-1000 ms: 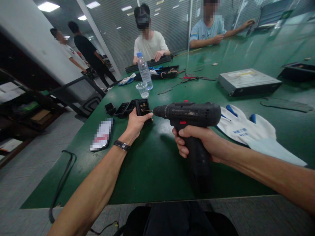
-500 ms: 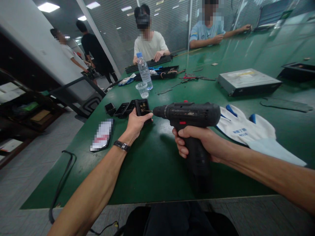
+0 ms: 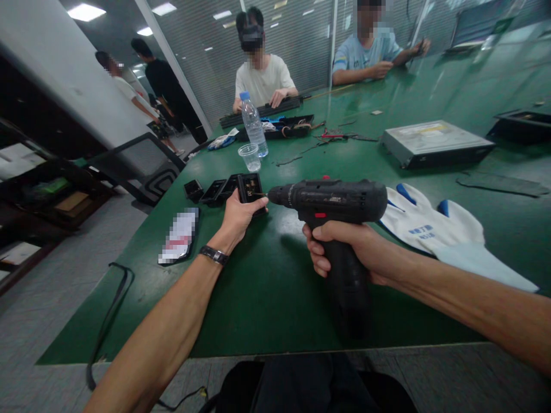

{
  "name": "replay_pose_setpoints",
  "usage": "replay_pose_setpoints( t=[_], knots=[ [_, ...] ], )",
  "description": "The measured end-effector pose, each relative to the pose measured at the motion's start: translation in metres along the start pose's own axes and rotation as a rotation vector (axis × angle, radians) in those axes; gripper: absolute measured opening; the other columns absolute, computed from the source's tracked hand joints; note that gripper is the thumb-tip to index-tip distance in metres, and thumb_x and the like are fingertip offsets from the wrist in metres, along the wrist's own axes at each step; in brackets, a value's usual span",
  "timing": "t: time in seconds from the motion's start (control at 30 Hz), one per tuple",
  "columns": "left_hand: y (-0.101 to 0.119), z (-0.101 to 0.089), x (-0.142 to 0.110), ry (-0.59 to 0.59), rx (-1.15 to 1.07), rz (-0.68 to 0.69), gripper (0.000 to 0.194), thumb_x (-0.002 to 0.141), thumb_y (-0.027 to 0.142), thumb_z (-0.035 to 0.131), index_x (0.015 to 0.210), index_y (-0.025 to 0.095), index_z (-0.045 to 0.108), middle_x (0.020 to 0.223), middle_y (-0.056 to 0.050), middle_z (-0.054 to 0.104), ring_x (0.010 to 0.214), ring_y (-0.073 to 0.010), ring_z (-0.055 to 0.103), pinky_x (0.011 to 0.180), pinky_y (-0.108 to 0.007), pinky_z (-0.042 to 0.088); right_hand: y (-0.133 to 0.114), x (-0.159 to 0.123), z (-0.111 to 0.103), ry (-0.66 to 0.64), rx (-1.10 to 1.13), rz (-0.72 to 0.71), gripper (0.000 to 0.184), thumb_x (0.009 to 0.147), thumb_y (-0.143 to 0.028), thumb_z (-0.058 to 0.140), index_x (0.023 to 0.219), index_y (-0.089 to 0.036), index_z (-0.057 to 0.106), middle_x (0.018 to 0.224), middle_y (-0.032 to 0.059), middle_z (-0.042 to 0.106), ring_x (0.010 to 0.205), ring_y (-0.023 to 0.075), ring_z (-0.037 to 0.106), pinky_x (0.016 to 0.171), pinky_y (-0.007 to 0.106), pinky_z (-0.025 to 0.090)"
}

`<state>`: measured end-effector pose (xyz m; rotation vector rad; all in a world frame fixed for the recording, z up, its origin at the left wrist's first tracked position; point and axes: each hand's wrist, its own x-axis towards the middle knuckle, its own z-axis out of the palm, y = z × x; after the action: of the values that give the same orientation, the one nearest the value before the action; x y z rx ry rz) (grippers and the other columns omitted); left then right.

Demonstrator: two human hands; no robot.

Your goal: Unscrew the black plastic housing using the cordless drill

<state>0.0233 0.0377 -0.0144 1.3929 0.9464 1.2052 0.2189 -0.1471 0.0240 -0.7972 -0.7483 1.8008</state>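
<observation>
My right hand [image 3: 344,246] is wrapped round the handle of a black cordless drill [image 3: 340,198], its chuck pointing left. A thin bit runs from the chuck into a small black box [image 3: 250,186] with brass-coloured parts inside. Whether the bit touches those parts I cannot tell. My left hand [image 3: 241,213] grips that box from its near side, thumb along the lower edge, and tilts its open face toward the drill. Just left of it on the green table [image 3: 258,298] sit more black boxes [image 3: 214,192]. A white and blue work glove [image 3: 434,223] lies beyond my right wrist.
A water bottle [image 3: 253,126] and a plastic cup [image 3: 248,158] stand behind the box. A phone [image 3: 178,236] lies left of my left hand. The back right holds a silver disc drive [image 3: 434,143]. Two people sit across the table; a black strap [image 3: 107,321] hangs over its left edge.
My hands, the drill and the box hold almost the same position. In the background, the seated person at the right has raised a hand, and the standing people at the left have shifted.
</observation>
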Motion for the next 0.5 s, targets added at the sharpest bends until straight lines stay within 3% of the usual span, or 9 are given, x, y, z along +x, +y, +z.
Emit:
replay_pose_setpoints(
  t=[0.5],
  knots=[
    [-0.0031, -0.0011, 0.0025, -0.004, -0.011, 0.002, 0.054, 0.058, 0.023, 0.095, 0.099, 0.015, 0.061, 0.087, -0.002, 0.072, 0.067, -0.0152, 0.068, 0.067, -0.035, 0.063, -0.0013, -0.0011, 0.0013, 0.017, 0.011, 0.008, 0.008, 0.078, -0.021, 0.071, 0.084, -0.016, 0.068, 0.067, -0.0009, 0.056, 0.053, 0.0126, 0.054, 0.053, 0.027, 0.050]
  ],
)
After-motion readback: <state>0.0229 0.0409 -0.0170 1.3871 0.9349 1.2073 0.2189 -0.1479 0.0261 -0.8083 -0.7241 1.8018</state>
